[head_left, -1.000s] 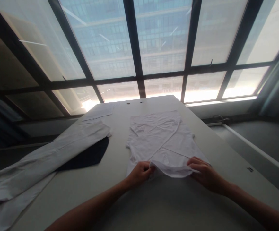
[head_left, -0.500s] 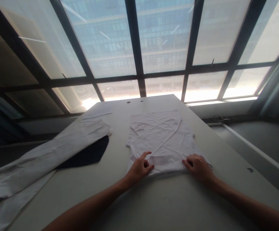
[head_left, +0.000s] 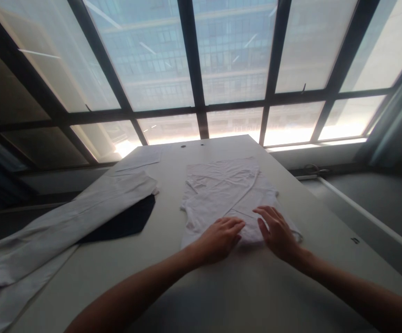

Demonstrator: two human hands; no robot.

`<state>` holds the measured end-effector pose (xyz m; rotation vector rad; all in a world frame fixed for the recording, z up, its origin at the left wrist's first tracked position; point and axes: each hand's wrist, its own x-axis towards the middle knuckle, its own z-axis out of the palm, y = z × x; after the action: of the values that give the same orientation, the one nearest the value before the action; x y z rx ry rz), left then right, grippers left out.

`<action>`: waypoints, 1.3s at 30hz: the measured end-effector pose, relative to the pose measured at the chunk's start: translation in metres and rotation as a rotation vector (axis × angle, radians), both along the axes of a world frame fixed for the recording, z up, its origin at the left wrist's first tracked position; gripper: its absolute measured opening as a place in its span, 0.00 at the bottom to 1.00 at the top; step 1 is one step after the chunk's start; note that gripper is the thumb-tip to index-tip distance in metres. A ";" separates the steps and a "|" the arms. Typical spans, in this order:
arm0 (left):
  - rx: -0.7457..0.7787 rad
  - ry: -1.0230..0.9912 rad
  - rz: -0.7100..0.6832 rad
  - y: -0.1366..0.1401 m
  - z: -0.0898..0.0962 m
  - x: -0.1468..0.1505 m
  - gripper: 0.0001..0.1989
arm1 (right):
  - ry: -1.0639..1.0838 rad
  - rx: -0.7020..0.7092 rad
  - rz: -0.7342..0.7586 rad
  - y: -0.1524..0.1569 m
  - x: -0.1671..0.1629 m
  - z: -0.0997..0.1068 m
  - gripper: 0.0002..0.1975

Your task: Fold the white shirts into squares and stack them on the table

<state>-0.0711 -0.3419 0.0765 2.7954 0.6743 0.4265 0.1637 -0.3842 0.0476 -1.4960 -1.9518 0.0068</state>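
Note:
A white, wrinkled shirt-like garment [head_left: 218,192] lies spread on the white table [head_left: 173,277], its sleeves crossed over the middle. My left hand [head_left: 220,238] lies over its near edge, palm down with the fingers stretched out to the right. My right hand [head_left: 276,233] is over the near right part of the garment, fingers apart and thumb raised. Nothing shows in either hand. Part of the near edge is hidden under my left hand.
On the left, white trousers-like cloth [head_left: 83,212] lies across a dark navy piece [head_left: 127,222] and hangs toward the near edge. Pale sheets [head_left: 140,159] lie at the far left. Windows [head_left: 235,55] stand beyond the table, and a white pipe [head_left: 360,208] runs along the right.
Both hands have let go of the garment's near edge. The left hand has moved right and flattened; the right hand has shifted slightly left and upward, its fingers opening.

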 end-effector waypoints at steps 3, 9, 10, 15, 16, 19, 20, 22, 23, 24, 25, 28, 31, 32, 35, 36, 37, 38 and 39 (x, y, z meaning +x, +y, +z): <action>0.047 0.080 -0.132 -0.002 -0.024 0.015 0.24 | -0.068 -0.069 0.148 -0.002 -0.030 -0.013 0.26; 0.059 0.090 -0.047 -0.005 -0.056 0.008 0.30 | -0.220 -0.253 0.341 0.007 -0.040 -0.039 0.30; 0.053 0.092 -0.042 -0.006 -0.055 0.006 0.30 | -0.237 -0.256 0.353 0.008 -0.036 -0.041 0.30; 0.001 0.149 -0.040 -0.010 -0.047 -0.007 0.38 | -0.291 -0.216 0.325 0.006 -0.018 -0.045 0.35; -0.009 0.169 -0.035 -0.011 -0.047 -0.011 0.38 | -0.303 -0.213 0.317 0.006 -0.015 -0.047 0.35; -0.025 0.231 0.014 -0.013 -0.048 -0.028 0.37 | -0.340 -0.219 0.288 0.003 -0.007 -0.051 0.35; -0.027 0.250 0.037 -0.015 -0.048 -0.034 0.37 | -0.351 -0.225 0.277 0.003 -0.004 -0.053 0.35; -0.020 0.279 0.091 -0.019 -0.049 -0.046 0.37 | -0.367 -0.232 0.255 0.001 0.001 -0.055 0.36; -0.015 0.290 0.116 -0.021 -0.050 -0.051 0.38 | -0.370 -0.228 0.244 0.000 0.003 -0.057 0.36; -0.010 0.301 0.140 -0.024 -0.051 -0.055 0.39 | -0.370 -0.218 0.235 -0.001 0.005 -0.058 0.37; -0.007 0.311 0.162 -0.026 -0.053 -0.059 0.40 | -0.368 -0.205 0.226 -0.002 0.006 -0.059 0.37; -0.017 0.343 0.215 -0.032 -0.054 -0.062 0.42 | -0.361 -0.181 0.204 -0.004 0.008 -0.063 0.38; -0.080 0.383 0.230 -0.035 -0.045 -0.060 0.44 | -0.351 -0.209 0.199 -0.005 0.008 -0.064 0.38; -0.116 0.395 0.225 -0.036 -0.038 -0.059 0.43 | -0.344 -0.235 0.200 -0.004 0.008 -0.062 0.38; -0.238 0.391 0.182 -0.032 -0.009 -0.060 0.40 | -0.306 -0.381 0.222 -0.002 0.008 -0.051 0.39; -0.274 0.372 0.164 -0.028 0.002 -0.060 0.38 | -0.286 -0.440 0.233 0.000 0.007 -0.044 0.39; -0.302 0.342 0.148 -0.022 0.012 -0.059 0.36 | -0.261 -0.486 0.243 0.003 0.006 -0.037 0.39; -0.320 0.304 0.134 -0.015 0.021 -0.058 0.33 | -0.233 -0.511 0.246 0.007 0.003 -0.030 0.38; -0.323 0.257 0.133 -0.007 0.028 -0.055 0.31 | -0.204 -0.512 0.237 0.012 0.000 -0.023 0.36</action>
<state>-0.1257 -0.3484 0.1042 2.5257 0.8980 -0.0235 0.1634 -0.3719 0.0248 -1.6118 -2.4079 0.5102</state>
